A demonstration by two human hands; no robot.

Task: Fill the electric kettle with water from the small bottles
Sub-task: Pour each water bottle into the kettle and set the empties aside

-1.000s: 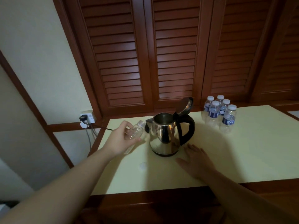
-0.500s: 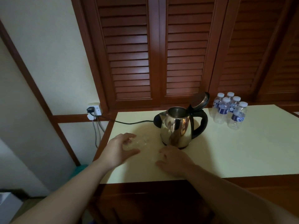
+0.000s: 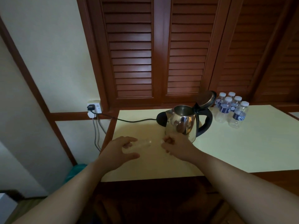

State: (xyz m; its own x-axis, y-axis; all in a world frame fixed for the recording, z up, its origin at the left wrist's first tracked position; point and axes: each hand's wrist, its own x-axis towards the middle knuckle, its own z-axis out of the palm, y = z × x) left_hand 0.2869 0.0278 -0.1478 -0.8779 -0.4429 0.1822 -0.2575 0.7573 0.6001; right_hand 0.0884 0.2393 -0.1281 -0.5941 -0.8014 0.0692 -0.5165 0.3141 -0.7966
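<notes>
The left hand (image 3: 116, 151) gripped a clear bottle (image 3: 139, 143) lying on its side on the bench (image 3: 242, 151), fingers and thumb curled round its body; its long axis ran left to right, the open end seemingly toward the right hand (image 3: 178, 147); that hand rested just beside it, fingers curled, perhaps pinching a cap, though I could not tell. The kettle (image 3: 184, 122) stood upright just behind the right hand, lid (image 3: 206, 98) tipped open, handle to the right; the right hand was the nearer to it. The full bottles (image 3: 231, 109) stood clustered beyond the kettle, well apart from both hands. The bench was pale yellow with a wooden edge; a cord (image 3: 129, 120) ran to a wall socket (image 3: 94, 108); louvred doors (image 3: 145, 54) stood behind.
</notes>
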